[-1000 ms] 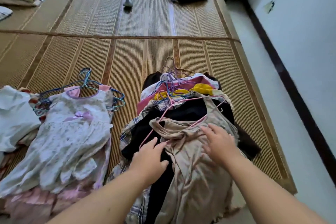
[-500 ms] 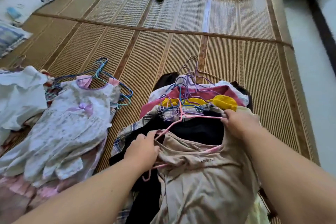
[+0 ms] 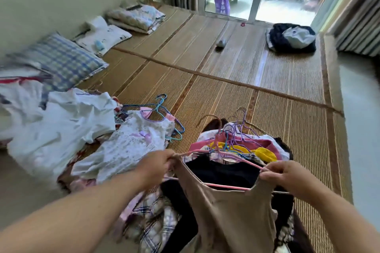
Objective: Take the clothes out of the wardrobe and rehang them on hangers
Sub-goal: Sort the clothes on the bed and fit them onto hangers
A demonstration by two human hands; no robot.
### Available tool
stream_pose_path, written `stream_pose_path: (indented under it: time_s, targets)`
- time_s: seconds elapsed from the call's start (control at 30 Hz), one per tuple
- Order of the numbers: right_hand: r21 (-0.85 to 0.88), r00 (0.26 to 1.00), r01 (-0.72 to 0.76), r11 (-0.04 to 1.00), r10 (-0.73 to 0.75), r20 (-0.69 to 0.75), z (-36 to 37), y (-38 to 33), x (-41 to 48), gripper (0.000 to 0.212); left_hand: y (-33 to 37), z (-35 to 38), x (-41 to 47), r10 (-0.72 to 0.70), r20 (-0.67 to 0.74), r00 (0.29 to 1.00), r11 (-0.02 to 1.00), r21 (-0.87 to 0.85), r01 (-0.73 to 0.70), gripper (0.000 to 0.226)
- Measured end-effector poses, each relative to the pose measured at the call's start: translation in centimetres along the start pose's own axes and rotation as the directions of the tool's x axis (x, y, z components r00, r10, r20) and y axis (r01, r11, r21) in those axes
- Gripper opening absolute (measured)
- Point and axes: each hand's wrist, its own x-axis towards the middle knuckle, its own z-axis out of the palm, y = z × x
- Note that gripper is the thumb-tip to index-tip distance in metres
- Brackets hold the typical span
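Observation:
A beige sleeveless top (image 3: 230, 211) hangs on a pink hanger (image 3: 228, 186), lifted above a pile of hung clothes (image 3: 242, 150) on the woven mat. My left hand (image 3: 156, 163) pinches the top's left strap at the hanger's left end. My right hand (image 3: 281, 174) pinches the right strap at the hanger's right end. Several coloured hanger hooks (image 3: 230, 131) stick out of the pile behind.
A second pile with a white floral dress (image 3: 131, 141) and blue hangers (image 3: 162, 107) lies left. White garments (image 3: 51, 117), pillows (image 3: 61, 59) and folded bedding (image 3: 135, 17) line the left wall. A dark bundle (image 3: 290, 37) sits near the glass door. The mat's edge drops off at the right.
Both hands moved apart to the hanger's two ends and raised the beige top off the pile. My head lifted, so the far wall and the glass door came into view.

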Motion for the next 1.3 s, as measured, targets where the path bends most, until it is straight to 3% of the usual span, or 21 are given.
stream_pose_path:
  time_s: [0.13, 0.33, 0.43, 0.6, 0.73, 0.97, 1.3]
  targets:
    - [-0.106, 0.984, 0.174, 0.979, -0.170, 0.051, -0.8, -10.0, -2.3, 0.013, 0.4, -9.4, -6.2, 0.039, -0.194, 0.980, 0.998, 0.047, -0.031, 0.028]
    - [-0.195, 0.889, 0.440, 0.877, -0.455, -0.042, 1.9, -26.8, -3.9, 0.013, -1.9, -22.5, -16.9, 0.007, -0.460, 0.888, 0.998, 0.063, 0.024, 0.021]
    - [-0.231, 0.829, 0.540, 0.809, -0.559, -0.022, 4.2, -34.1, -4.4, 0.019, -5.2, -28.4, -21.9, 0.001, -0.551, 0.834, 0.997, 0.066, 0.043, 0.022]
    - [-0.235, 0.727, 0.656, 0.717, -0.684, -0.056, 10.5, -45.5, -5.3, 0.008, -13.5, -35.3, -29.2, -0.101, -0.667, 0.738, 0.991, -0.004, 0.132, 0.031]
    - [-0.173, 0.729, 0.669, 0.723, -0.684, -0.036, 17.3, -53.8, -4.2, 0.007, -21.5, -40.6, -32.8, -0.147, -0.689, 0.710, 0.985, -0.038, 0.167, 0.011]
    - [-0.097, 0.760, 0.639, 0.763, -0.646, -0.073, 28.9, -66.7, 0.7, 0.010, -34.0, -49.7, -34.6, -0.180, -0.714, 0.677, 0.967, 0.000, 0.257, 0.020]
    - [-0.310, 0.777, 0.603, 0.735, -0.629, 0.023, 39.5, -77.6, 9.1, 0.017, -47.3, -58.0, -31.8, -0.288, -0.678, 0.676, 0.926, -0.019, 0.376, 0.015]
